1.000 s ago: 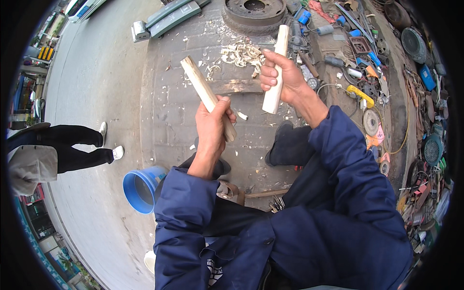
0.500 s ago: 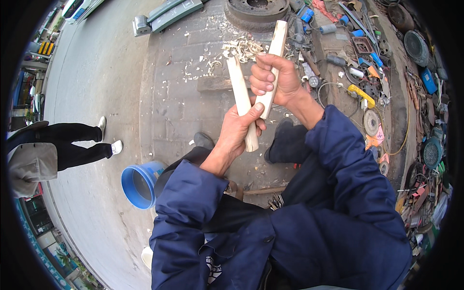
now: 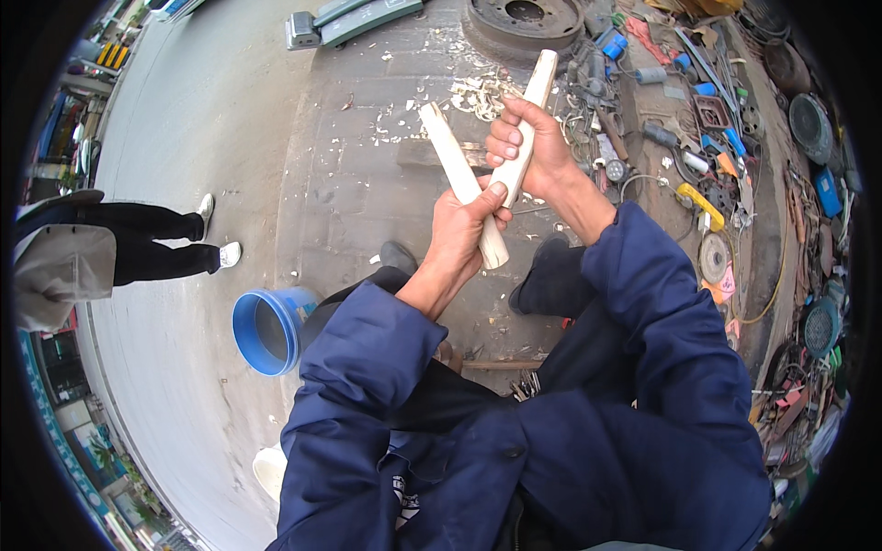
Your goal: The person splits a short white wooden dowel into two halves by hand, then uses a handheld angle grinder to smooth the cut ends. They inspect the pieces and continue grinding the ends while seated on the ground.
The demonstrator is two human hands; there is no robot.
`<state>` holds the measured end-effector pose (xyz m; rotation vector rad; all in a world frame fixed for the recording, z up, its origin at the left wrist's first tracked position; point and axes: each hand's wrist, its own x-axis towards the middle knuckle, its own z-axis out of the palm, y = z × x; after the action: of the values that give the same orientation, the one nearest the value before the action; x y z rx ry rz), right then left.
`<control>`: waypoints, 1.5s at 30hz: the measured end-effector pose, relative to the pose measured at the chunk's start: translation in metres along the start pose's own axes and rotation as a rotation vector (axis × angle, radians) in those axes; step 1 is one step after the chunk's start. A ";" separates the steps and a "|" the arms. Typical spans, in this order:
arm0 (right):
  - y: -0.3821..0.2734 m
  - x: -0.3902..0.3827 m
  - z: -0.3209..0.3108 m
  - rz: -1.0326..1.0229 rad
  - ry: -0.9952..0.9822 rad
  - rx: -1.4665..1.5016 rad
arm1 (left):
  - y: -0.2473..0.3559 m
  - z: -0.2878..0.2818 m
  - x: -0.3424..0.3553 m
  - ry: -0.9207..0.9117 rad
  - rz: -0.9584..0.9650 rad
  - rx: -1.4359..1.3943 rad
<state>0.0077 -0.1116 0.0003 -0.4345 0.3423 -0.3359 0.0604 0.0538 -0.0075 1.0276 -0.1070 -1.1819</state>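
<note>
Holding in the closed left hand (image 3: 457, 230) a pale, roughly squared stick of bare wood (image 3: 455, 161), with thumb and fingers wrapped round its lower half and its far end slanting away leftward. Gripping in the closed right hand (image 3: 540, 147) a second pale wooden stick (image 3: 540, 85), tilted the other way, lower end right beside the left thumb; hard to tell whether touching. Snug in grip on both sides, each around its own piece. Probably at a step of comparing or lining up the two, rather than carving. To go on, would likely call for a firm right grip and a small turn of the left wrist. Beyond, on grey paving (image 3: 354, 188), curled cream wood shavings (image 3: 478, 96) near a dark round metal wheel (image 3: 553, 18); lower left, an open blue plastic bucket (image 3: 292, 335).
</note>
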 end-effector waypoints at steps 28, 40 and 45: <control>0.059 -0.008 0.061 0.224 -0.218 -0.699 | 0.142 -0.081 0.023 0.206 0.387 0.249; 0.057 -0.026 0.070 0.434 -0.216 -0.392 | 0.121 -0.056 0.012 -0.030 0.304 0.211; 0.056 -0.037 0.073 0.591 -0.180 -0.314 | 0.115 -0.063 0.011 -0.052 0.235 0.180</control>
<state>0.0166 -0.0236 0.0461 -0.6417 0.3318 0.3370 0.1817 0.0833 0.0328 1.1092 -0.3707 -0.9971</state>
